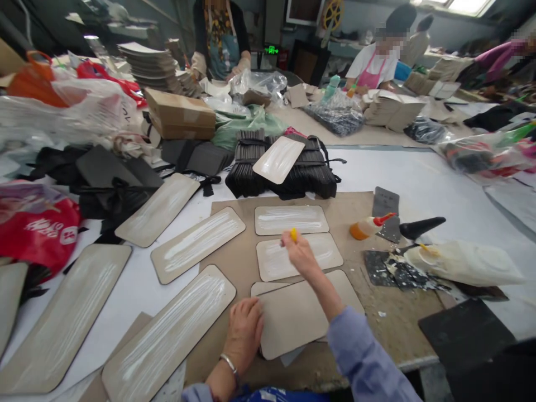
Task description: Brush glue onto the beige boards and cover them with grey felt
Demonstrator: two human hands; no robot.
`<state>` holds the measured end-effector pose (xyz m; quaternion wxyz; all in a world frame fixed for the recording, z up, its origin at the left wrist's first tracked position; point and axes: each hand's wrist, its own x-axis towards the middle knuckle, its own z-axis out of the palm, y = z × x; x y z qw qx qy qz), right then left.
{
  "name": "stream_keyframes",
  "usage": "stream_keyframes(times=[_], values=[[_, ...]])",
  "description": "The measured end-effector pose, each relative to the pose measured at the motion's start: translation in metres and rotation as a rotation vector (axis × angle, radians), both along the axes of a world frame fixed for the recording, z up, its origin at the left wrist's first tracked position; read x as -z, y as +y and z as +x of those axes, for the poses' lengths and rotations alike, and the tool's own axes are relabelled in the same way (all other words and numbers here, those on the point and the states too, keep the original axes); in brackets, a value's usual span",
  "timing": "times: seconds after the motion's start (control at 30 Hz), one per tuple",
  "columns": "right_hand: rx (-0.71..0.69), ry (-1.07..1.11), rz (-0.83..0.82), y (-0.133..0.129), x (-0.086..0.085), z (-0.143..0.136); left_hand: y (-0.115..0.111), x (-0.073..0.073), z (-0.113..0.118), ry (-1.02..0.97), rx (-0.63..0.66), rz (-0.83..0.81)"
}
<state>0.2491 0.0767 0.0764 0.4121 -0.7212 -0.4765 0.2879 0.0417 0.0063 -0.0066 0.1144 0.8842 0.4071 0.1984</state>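
My right hand [299, 254] is closed around a small yellow tool [293, 234], mostly hidden by the fingers. It hovers over or touches a beige rounded board [268, 259] with white streaks on it; contact cannot be made out. Above that lies another streaked board [291, 219]. My left hand [245, 324], fingers bent and close together, grips the left edge of a plain beige board [293, 318] on a small stack. To the left lie several larger boards with the same white smears, one of them a long board [171, 335].
A bundle of black pieces [280, 167] carries one streaked board [280, 160]. On the right are a glue bottle with red tip [371, 226], a white bag [464, 262] and a black-handled tool [422, 227]. A cardboard box [180, 114] stands behind. Co-workers stand across the table.
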Motion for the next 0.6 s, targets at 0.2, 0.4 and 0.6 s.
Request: stream_keyframes(times=[0.2, 0.4, 0.6], values=[[0.199, 0.318, 0.155, 0.008, 0.019, 0.025, 0.061, 0.011, 0.027, -0.021, -0.047, -0.007], [0.201, 0.518, 0.049, 0.020, 0.067, -0.014, 0.085, 0.016, 0.036, 0.144, -0.026, -0.114], [0.328, 0.254, 0.064, -0.006, 0.073, 0.044, 0.081, 0.017, 0.034, 0.216, -0.015, -0.067]])
